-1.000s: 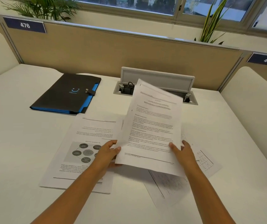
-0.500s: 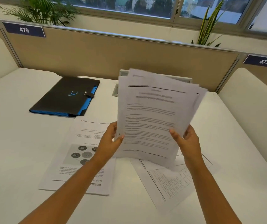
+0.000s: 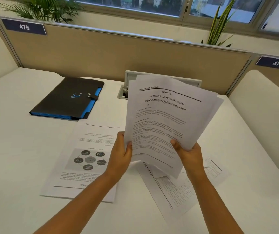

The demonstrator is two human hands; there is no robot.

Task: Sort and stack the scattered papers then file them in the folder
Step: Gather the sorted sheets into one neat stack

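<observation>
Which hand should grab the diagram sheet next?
Left, probably. The left hand is right above the diagram sheet, while the right hand is on the far side of the held stack.

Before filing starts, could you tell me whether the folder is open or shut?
Shut: the folder lies flat with its strap snapped across the cover.

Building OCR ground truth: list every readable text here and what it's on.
"476": plate on the left partition.
"477": plate on the right partition.
"CHAPTER 5", "ANALYSIS OF FINANCIAL STATEMENT": top held sheet; body text blurred.
Diagram page, table sheet, folder logo: too small to read.
</observation>
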